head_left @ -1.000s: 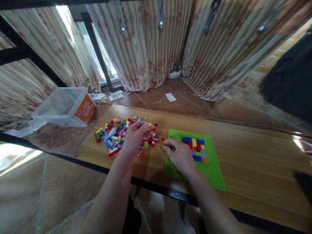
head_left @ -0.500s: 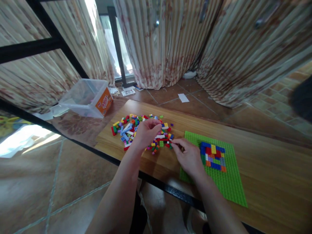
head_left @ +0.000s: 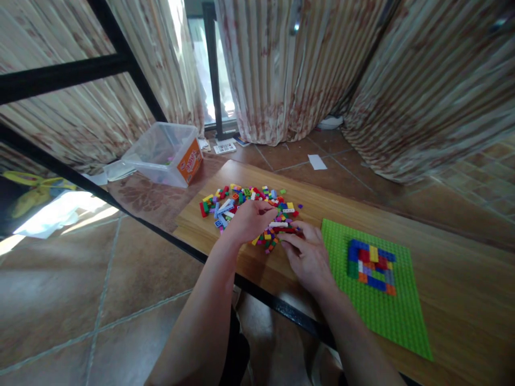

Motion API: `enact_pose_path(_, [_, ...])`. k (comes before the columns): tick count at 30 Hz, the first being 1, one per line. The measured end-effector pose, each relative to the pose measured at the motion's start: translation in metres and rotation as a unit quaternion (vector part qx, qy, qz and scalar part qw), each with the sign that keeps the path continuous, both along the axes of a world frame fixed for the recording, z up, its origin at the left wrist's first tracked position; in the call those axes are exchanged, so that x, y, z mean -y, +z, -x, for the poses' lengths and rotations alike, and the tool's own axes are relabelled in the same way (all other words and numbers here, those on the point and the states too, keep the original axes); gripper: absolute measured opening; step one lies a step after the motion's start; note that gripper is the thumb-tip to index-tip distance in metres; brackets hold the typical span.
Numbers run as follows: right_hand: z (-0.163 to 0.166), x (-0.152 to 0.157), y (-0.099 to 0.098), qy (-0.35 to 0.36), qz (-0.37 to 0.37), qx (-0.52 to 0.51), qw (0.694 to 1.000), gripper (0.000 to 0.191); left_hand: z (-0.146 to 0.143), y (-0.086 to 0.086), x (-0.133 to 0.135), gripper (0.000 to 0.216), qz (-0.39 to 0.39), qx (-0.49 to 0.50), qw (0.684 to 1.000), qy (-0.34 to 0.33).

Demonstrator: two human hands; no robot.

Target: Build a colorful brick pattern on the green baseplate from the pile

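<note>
Clearly, in the head view, a loose pile of toy bricks point(head_left: 257, 194) covers the left part of the wooden tabletop point(head_left: 462, 279); its pieces are red, yellow, green, blue, white and orange, mostly small, with a few longer light-blue and white ones; one dark purplish piece point(head_left: 300, 206) lies just off its right edge. Well to the right, a bright green studded baseplate point(head_left: 396, 321) lies flat, carrying a compact brick build point(head_left: 376, 268) with blue on its far and near sides, red within, a yellow piece on top and orange at one near corner.

The left hand point(head_left: 251, 221) hides the middle of the pile, fingers curled toward the thumb; the right hand point(head_left: 309, 257) is at the pile's right edge, fingers bent; I cannot tell whether either grasps a brick.

Past the tabletop's left end stands a clear plastic box point(head_left: 164, 153) with an orange label point(head_left: 190, 163); patterned curtains point(head_left: 265, 75) hang behind; a white sheet point(head_left: 317, 162) lies on the tiled floor point(head_left: 52, 284).
</note>
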State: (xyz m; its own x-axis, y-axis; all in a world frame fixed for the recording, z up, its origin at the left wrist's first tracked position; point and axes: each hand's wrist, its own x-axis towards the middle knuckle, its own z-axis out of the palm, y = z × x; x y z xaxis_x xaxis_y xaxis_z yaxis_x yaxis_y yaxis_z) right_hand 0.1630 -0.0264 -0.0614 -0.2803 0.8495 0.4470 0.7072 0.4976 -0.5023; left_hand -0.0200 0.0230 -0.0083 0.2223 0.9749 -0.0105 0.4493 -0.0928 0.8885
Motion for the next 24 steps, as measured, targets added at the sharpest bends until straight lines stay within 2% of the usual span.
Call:
enact_pose_path(12, [-0.012, -0.003, 0.002, -0.092, -0.016, -0.019, 0.995, 0.026, 0.002, 0.002, 0.003, 0.033, -0.019, -0.025, 0.999, -0.015])
enact_pose_path(17, [-0.012, -0.006, -0.001, -0.083, -0.005, 0.019, 0.996, 0.026, 0.0, -0.001, 0.003, 0.032, -0.018, -0.04, 0.999, -0.011])
enact_pose_path(24, [-0.011, -0.006, 0.0, -0.073, 0.011, -0.015, 0.997, 0.019, -0.004, 0.0, 0.006, 0.022, -0.013, -0.044, 0.998, -0.04])
